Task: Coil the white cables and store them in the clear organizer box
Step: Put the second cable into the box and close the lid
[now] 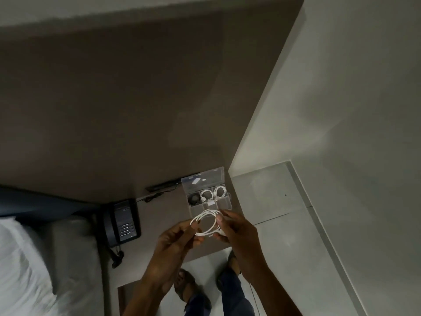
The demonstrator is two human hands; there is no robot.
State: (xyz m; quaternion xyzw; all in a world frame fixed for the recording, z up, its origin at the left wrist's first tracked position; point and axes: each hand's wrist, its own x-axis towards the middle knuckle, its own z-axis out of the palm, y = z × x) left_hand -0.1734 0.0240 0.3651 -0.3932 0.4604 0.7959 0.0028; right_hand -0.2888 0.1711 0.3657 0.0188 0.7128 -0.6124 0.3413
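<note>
A white cable [203,221] is wound into a round coil and held in the air between both hands, just in front of the clear organizer box [224,205]. My left hand [175,241] pinches the coil's left side. My right hand [234,226] grips its right side, near a white plug end. The box stands open on the small table, lid tilted back. Two coiled white cables [213,193] lie in its back compartments, and a dark round item [193,198] fills the back left one.
A black desk phone [124,222] sits at the table's left, its cord hanging down. A dark flat device [165,185] with a cord lies against the brown wall. A bed with white linen [25,258] is at lower left. My sandalled feet [186,286] stand on the pale floor.
</note>
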